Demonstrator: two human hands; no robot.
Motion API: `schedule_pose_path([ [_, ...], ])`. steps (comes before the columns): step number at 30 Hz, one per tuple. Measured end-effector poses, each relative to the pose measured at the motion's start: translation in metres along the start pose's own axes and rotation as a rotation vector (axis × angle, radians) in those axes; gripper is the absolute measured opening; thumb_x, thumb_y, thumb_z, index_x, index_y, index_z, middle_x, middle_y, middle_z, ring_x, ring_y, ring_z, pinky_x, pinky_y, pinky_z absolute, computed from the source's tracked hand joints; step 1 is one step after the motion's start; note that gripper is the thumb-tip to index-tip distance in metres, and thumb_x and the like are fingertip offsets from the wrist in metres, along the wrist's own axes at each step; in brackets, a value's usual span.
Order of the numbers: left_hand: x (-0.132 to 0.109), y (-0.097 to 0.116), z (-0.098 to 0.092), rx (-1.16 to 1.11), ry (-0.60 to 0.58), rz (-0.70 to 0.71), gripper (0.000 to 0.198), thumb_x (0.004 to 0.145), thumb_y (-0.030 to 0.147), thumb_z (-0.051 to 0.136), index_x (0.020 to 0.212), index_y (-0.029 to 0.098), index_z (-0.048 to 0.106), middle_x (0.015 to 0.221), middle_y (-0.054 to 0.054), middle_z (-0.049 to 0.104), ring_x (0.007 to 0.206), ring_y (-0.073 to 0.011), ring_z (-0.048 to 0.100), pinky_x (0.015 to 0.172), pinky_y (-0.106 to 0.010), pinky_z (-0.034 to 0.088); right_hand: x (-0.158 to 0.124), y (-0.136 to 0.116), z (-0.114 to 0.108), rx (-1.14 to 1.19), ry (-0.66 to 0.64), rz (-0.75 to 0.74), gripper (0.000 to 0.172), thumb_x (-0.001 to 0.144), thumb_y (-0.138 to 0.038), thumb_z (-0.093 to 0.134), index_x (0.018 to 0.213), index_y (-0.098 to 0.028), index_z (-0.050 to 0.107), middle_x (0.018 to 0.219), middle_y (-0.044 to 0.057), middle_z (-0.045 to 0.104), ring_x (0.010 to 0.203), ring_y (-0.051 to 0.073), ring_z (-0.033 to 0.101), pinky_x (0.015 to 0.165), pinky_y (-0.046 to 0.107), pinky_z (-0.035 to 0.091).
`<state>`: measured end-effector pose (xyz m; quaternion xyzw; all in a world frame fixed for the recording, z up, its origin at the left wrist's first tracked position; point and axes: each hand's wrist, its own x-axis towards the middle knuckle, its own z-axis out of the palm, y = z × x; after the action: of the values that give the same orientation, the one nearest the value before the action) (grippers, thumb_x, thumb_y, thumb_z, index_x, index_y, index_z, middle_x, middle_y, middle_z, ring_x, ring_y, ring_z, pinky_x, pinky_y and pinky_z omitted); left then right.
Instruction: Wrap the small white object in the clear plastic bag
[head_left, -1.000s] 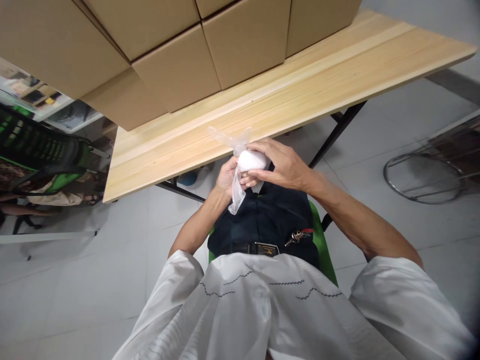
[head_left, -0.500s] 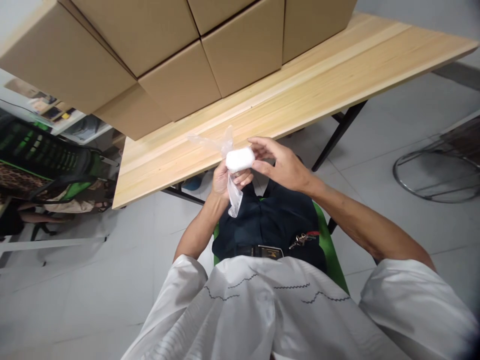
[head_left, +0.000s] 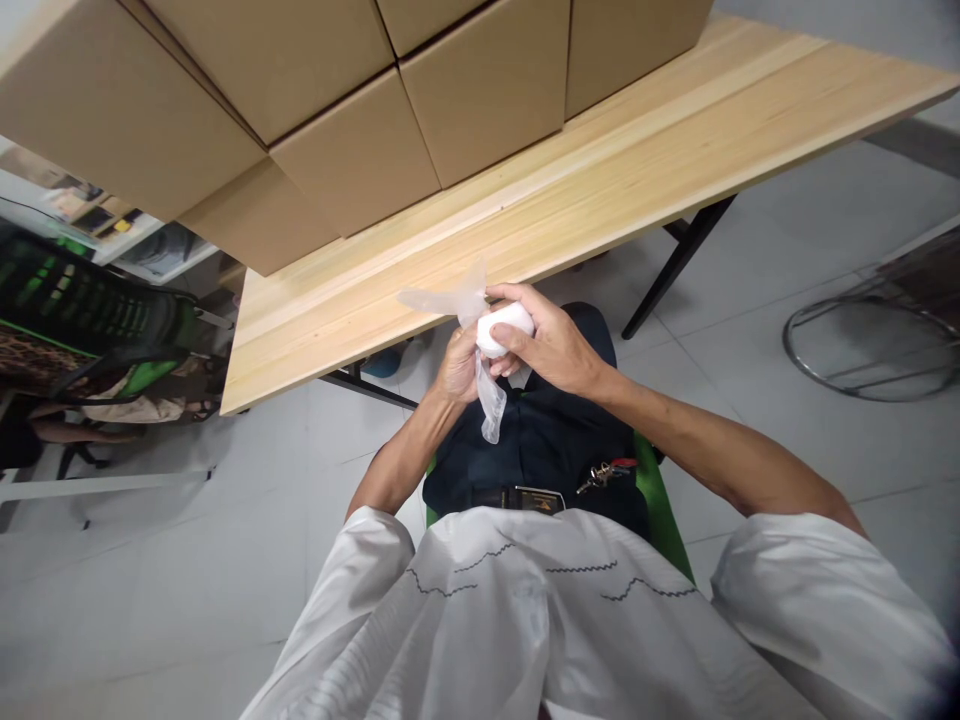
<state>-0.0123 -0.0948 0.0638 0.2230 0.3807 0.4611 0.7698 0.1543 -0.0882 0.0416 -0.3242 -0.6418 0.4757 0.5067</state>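
Note:
A small white block with rounded ends [head_left: 504, 318] is held between my two hands, just off the table's near edge; its exact kind is not clear. My left hand [head_left: 456, 368] is closed around its left end and the crumpled see-through plastic [head_left: 490, 408] gathered there. One strip of that plastic hangs below the hand, while other pieces stick up and left over the table edge. My right hand [head_left: 559, 348] grips the block's right end, thumb on the upper face and fingers behind it. The undersides of the fingers are partly hidden.
Large cardboard boxes [head_left: 352, 150] stand stacked on the wooden table [head_left: 637, 190] ahead. A black and green chair [head_left: 75, 300] is at the left, and a round metal stool frame [head_left: 795, 365] at the right. Keys [head_left: 600, 475] hang at my waist.
My right hand has closed from light fingertip contact to a grip with the thumb over the white block. Both hands, block and plastic have shifted slightly right and toward me.

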Motion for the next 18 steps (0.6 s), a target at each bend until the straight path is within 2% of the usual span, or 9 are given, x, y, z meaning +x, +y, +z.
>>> schedule_pose_path([
  [4, -0.001, -0.003, 0.002, -0.002, -0.004, 0.002, 0.079, 0.131, 0.039, 0.034, 0.053, 0.025, 0.038, 0.052, -0.001, 0.035, 0.046, -0.0140, 0.034, 0.060, -0.035, 0.039, 0.001, -0.001, 0.000, -0.046, 0.066, -0.051, 0.074, 0.112, -0.094, 0.068, 0.133, -0.025, 0.086, 0.126, 0.009, 0.090, 0.106, 0.027, 0.086, 0.089, 0.039, 0.073],
  [7, 0.000, -0.006, 0.001, 0.015, -0.025, -0.032, 0.080, 0.131, 0.036, 0.028, 0.052, 0.024, 0.038, 0.054, -0.001, 0.036, 0.044, -0.0133, 0.035, 0.060, -0.034, 0.040, 0.003, 0.000, 0.000, -0.091, 0.121, -0.063, 0.079, 0.115, -0.098, 0.054, 0.118, -0.026, 0.087, 0.118, 0.009, 0.090, 0.107, 0.028, 0.084, 0.094, 0.041, 0.072],
  [14, 0.002, -0.004, 0.002, -0.079, 0.009, -0.092, 0.075, 0.130, 0.046, 0.044, 0.060, 0.024, 0.032, 0.058, 0.002, 0.036, 0.042, -0.0105, 0.033, 0.054, -0.030, 0.040, 0.009, 0.010, -0.005, -0.116, 0.161, -0.050, 0.082, 0.115, -0.101, 0.051, 0.112, -0.027, 0.085, 0.112, 0.009, 0.088, 0.102, 0.028, 0.082, 0.090, 0.041, 0.070],
  [18, -0.002, 0.003, 0.006, -0.175, 0.057, -0.081, 0.070, 0.129, 0.045, 0.050, 0.065, 0.024, 0.028, 0.064, 0.004, 0.038, 0.045, -0.0085, 0.037, 0.053, -0.027, 0.038, 0.014, 0.020, -0.010, -0.125, 0.188, -0.063, 0.079, 0.117, -0.098, 0.051, 0.119, -0.027, 0.086, 0.117, 0.008, 0.088, 0.102, 0.027, 0.081, 0.089, 0.042, 0.070],
])
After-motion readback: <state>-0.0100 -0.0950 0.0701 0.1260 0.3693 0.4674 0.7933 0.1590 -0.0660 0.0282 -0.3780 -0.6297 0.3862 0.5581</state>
